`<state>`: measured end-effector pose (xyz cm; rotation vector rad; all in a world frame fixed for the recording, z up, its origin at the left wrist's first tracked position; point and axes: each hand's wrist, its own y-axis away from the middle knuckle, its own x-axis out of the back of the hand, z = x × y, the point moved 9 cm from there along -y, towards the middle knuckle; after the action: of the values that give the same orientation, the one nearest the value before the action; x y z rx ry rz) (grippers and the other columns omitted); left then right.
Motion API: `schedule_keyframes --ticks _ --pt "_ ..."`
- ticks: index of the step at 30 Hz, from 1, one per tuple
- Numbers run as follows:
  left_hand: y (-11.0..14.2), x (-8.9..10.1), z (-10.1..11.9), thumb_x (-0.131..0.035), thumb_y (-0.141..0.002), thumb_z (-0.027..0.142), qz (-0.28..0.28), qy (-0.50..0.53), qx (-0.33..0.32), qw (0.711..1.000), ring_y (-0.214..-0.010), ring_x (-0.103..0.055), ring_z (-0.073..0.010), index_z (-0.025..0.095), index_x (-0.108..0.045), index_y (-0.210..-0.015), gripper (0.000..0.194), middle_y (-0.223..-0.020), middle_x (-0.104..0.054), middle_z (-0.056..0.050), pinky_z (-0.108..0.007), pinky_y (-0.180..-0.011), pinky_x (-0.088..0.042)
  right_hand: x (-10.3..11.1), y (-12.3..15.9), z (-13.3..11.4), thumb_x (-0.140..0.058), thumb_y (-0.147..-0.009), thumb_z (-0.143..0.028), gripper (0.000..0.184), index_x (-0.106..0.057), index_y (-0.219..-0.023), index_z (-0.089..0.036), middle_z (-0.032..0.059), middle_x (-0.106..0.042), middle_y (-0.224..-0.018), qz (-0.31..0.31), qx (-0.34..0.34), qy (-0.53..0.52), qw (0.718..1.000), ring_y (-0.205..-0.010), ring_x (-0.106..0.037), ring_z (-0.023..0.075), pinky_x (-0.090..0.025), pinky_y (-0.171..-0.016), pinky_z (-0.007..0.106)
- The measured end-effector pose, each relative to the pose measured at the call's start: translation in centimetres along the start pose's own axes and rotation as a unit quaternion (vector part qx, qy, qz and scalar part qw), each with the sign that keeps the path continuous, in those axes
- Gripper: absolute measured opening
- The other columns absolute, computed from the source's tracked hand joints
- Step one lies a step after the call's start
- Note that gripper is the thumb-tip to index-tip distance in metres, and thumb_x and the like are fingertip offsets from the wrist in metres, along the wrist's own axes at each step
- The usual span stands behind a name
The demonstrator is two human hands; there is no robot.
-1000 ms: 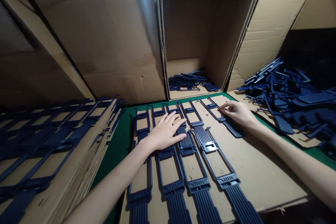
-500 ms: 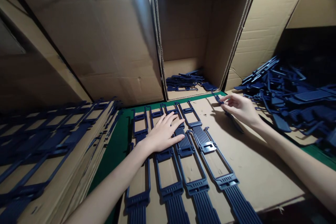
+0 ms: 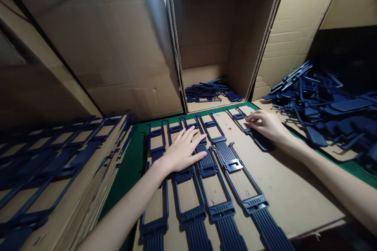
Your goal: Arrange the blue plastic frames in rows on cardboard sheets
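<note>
My right hand (image 3: 268,126) pinches the side of a dark blue plastic frame (image 3: 238,116) with hooked ends and a paddle-like tail. This frame lies at a slant near the far right part of a cardboard sheet (image 3: 297,192), and the fingers hide its middle. My left hand (image 3: 182,151) rests flat with fingers spread over several similar frames, covering parts of them. Two rows of these pieces lie side by side on the sheet; one nearer ribbed-tail frame (image 3: 246,182) is the rightmost of the front row.
On the left stands a stack of cardboard sheets (image 3: 97,188) with more blue frames on top. A cardboard box (image 3: 200,72) at the back holds a small pile of blue pieces (image 3: 204,91). A larger heap (image 3: 330,106) lies at the right. Green table surface (image 3: 129,164) shows between.
My right hand tipped the pinched frame up off the sheet half a second ago; now it lies flatter again, in nearly the same spot. My left hand has stayed in place.
</note>
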<state>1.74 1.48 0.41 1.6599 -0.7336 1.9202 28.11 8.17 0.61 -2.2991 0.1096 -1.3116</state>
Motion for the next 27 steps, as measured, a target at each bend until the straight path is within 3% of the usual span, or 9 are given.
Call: schedule_keyframes --ticks 7,15,27 --pt "-0.1 0.0 0.1 -0.029 -0.094 0.059 -0.004 -0.002 -0.002 1.0 -0.143 -0.015 -0.0275 0.024 -0.034 -0.143 0.06 -0.15 -0.032 -0.01 -0.05 -0.117 -0.013 -1.3 0.2 -1.7 -0.051 -0.084 -0.038 0.03 -0.072 -0.093 -0.02 0.0087 -0.066 -0.111 -0.036 0.023 -0.023 0.999 -0.097 -0.064 0.0256 -0.052 -0.083 0.038" --pt "-0.1 -0.1 0.0 -0.029 -0.094 0.06 -0.002 -0.005 -0.003 1.0 -0.143 -0.015 -0.0273 0.024 -0.034 -0.144 0.061 -0.15 -0.032 -0.01 -0.05 -0.117 -0.012 -1.6 0.4 -4.2 -0.047 -0.088 -0.034 0.03 -0.071 -0.102 -0.022 0.0088 -0.067 -0.112 -0.037 0.055 -0.019 0.998 -0.108 -0.059 0.0288 -0.05 -0.092 0.043" --pt "-0.2 0.0 0.1 -0.029 -0.094 0.059 -0.003 -0.003 -0.003 1.0 -0.143 -0.015 -0.0275 0.025 -0.035 -0.143 0.06 -0.15 -0.032 -0.009 -0.051 -0.117 -0.012 -2.4 0.3 -4.1 -0.047 -0.089 -0.036 0.037 -0.066 -0.116 -0.02 0.0095 -0.063 -0.122 -0.061 0.068 -0.036 0.995 -0.115 -0.057 0.0264 -0.046 -0.098 0.043"
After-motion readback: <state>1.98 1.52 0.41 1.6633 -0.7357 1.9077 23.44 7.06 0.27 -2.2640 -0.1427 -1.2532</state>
